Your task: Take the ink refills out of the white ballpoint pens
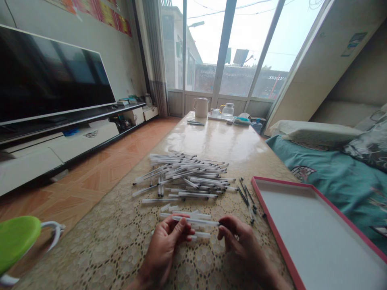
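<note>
We've got the patterned table (pixel 121 249) stretching off to 12 o'clock, w/ a dark-screened TV (pixel 57 76) away from it at approx 10 o'clock. The pink-rimmed tray (pixel 314 229) is on the table at 3 o'clock; the pile of pens (pixel 187 173), mostly w/ dark ends, is at 12. Our L hand (pixel 165 239) is closed round the held pen (pixel 198 221), thumb on top; our R hand (pixel 243 241) pinches its dark tip, pointing approx 3 o'clock. Loose tubes (pixel 202 235) lie under our hands; thin dark sticks (pixel 242 196) lie at 2 o'clock, betw. pile & tray.
</note>
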A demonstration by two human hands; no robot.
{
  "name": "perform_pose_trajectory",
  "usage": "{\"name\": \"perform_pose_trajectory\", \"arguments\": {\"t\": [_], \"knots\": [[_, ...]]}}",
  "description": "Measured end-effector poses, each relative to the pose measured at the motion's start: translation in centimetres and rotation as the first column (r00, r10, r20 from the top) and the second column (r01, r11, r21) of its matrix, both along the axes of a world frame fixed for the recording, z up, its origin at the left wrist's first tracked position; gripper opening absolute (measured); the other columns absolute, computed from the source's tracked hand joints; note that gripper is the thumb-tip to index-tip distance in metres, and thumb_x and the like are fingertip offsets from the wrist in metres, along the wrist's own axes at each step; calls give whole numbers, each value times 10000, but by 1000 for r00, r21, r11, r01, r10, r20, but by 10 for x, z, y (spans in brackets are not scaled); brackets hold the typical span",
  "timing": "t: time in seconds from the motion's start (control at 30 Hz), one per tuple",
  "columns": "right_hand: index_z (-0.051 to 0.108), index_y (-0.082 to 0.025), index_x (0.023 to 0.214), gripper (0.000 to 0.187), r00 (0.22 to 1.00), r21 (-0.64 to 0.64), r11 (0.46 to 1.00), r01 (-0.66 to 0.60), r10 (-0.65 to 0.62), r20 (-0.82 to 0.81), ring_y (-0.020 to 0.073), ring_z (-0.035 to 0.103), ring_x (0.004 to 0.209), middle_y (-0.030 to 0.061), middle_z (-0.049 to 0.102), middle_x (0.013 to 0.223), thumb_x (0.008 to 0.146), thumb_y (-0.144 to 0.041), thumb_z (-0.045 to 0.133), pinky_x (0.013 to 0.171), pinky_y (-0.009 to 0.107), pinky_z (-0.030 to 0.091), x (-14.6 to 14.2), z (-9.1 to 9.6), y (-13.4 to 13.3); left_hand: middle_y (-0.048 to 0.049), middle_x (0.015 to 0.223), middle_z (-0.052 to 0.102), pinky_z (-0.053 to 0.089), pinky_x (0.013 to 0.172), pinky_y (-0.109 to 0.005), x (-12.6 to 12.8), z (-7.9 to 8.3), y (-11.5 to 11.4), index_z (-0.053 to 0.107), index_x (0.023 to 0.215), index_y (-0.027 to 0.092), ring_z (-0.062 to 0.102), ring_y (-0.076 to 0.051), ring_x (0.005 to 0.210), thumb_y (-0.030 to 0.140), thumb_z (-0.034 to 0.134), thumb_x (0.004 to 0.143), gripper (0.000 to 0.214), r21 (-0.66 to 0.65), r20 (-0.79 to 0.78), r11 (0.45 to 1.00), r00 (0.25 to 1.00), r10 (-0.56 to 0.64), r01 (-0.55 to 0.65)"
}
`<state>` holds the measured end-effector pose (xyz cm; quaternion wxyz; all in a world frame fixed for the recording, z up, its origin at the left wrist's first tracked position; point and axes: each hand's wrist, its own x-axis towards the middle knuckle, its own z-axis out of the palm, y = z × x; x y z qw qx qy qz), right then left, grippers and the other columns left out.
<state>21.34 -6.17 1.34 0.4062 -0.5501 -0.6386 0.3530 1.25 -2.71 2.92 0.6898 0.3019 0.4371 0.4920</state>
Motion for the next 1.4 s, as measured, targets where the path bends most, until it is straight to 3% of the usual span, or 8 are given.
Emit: {"name": "perform_pose_trajectory", "arguments": {"t": [0.17,0.37,0.53,0.87,1.0,1.13,1.23,1.4], "knots": [[510,-184,845,223,975,-58,997,58,-69,-211,93,557,492,4,622,728,861,-407,518,492,205,435,-1,-1,1,-15,599,665,501,527,-209,0,0,1,676,772,127,638,-143,564,316,801,581,297,-26,36,999,999,29,-28],[445,-219,868,336,840,-240,971,1,-131,-526,86,527,454,-23,589,762,741,-455,647,337,167,360,0,2,3,-13,602,667,500,537,-213,0,3,0,676,768,131,635,-143,572,314,807,567,302,-47,33,998,999,35,-34],[505,-182,752,320,879,-287,957,-33,-109,-465,37,406,403,-70,480,611,753,-477,628,370,155,311,-2,5,4,-12,591,666,500,536,-216,2,6,-1,676,751,134,632,-143,557,326,815,546,314,-38,13,999,1000,28,-27],[505,-174,754,318,916,-165,981,98,-154,-372,70,435,459,-39,502,612,806,-479,579,397,179,336,22,19,4,-16,625,674,504,549,-208,-3,3,2,673,799,135,648,-143,591,322,786,606,292,-9,42,998,997,57,-57],[543,-177,842,337,931,-171,984,53,-111,-347,89,506,500,-15,559,689,796,-510,570,420,188,375,10,20,4,-12,606,662,502,543,-215,-1,5,0,665,789,137,646,-148,582,311,791,596,289,-16,46,999,998,30,-29],[557,-170,780,344,953,-182,983,14,-68,-294,77,473,462,-29,535,628,791,-514,567,418,187,366,1,20,4,-17,613,663,502,547,-225,0,6,-1,660,789,135,641,-152,580,298,784,600,279,-11,37,999,999,31,-30],[554,-169,754,326,964,-151,986,72,-107,-244,76,452,462,-43,501,592,792,-492,576,431,188,368,15,23,3,-22,620,670,498,549,-226,-3,7,0,657,801,136,641,-156,590,295,771,615,270,12,26,998,998,61,-61],[552,-179,836,295,960,-57,962,268,-272,-72,109,493,488,-20,529,625,818,-474,542,449,213,389,55,34,0,-33,649,697,491,583,-226,-9,8,1,631,848,153,634,-154,617,287,724,670,241,81,-4,986,990,144,-144]]}}
